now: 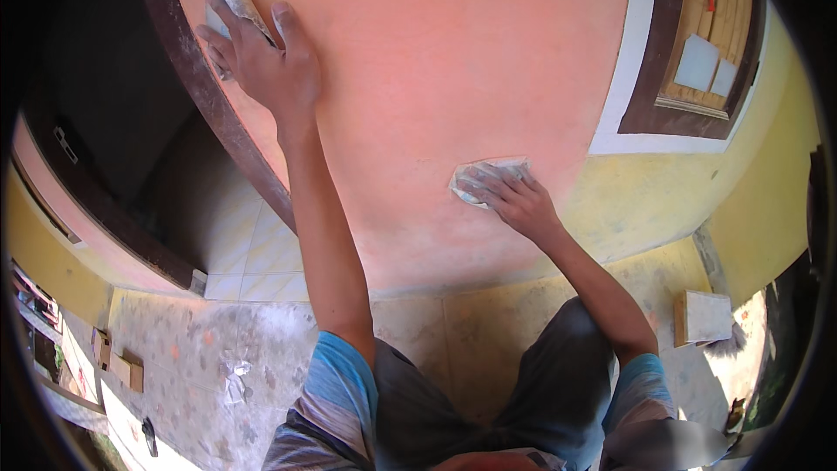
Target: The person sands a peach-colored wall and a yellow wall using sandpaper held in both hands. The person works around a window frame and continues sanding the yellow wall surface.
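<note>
My left hand [278,69] reaches to the upper left, holding a folded, whitish sheet [243,1], which looks like sandpaper, against the pink-painted wall [444,72]. Its fingers are dusty, and the dark brown door frame [219,108] runs close beside them. Lower on the same wall, my right hand [523,199] presses a second pale, crumpled sheet [461,188] to the surface with dusty fingers spread over it. Most of that sheet's face is hidden under the fingers. Faint pale dust marks show on the wall below the right hand.
A dark doorway [124,78] opens at left onto a tiled floor [242,248]. At upper right is a brown-framed wooden window [654,65] with white trim. Crumpled plastic [237,381] and small boxes [127,371] lie on the concrete floor; a pale block [706,317] stands right.
</note>
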